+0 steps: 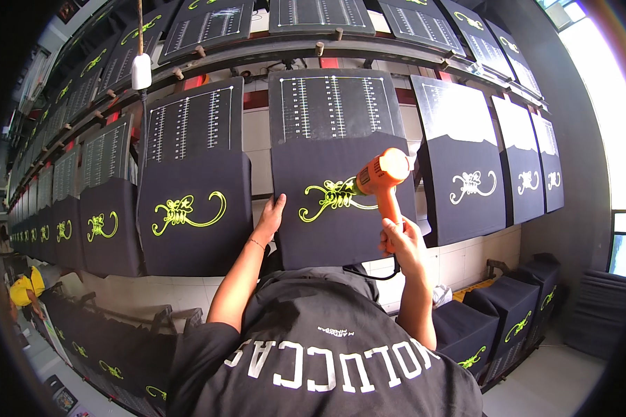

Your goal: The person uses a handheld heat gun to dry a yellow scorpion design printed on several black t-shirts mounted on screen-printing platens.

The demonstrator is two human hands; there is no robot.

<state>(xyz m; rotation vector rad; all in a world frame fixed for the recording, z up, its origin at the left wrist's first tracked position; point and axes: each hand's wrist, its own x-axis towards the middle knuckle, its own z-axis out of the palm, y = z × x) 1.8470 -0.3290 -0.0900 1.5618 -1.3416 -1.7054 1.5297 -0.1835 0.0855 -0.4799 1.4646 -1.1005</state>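
Note:
An orange heat gun (pixel 384 182) is held by its handle in my right hand (pixel 405 244), which is closed around it. Its dark nozzle points left, close over the neon-green line print (pixel 332 197) on a black shirt (pixel 334 240). That shirt is stretched over a flat dark board (pixel 334 97) with white ruler marks. My left hand (pixel 270 214) lies against the shirt's left edge, fingers extended and apart from the print. Part of the print is hidden behind the gun.
Shirted boards stand on both sides; the left one bears a green print (pixel 189 212), the right one a white print (pixel 473 186). A cord with a white connector (pixel 141 72) hangs at left. Metal rails (pixel 320 50) run behind. A person in yellow (pixel 26 288) is far left.

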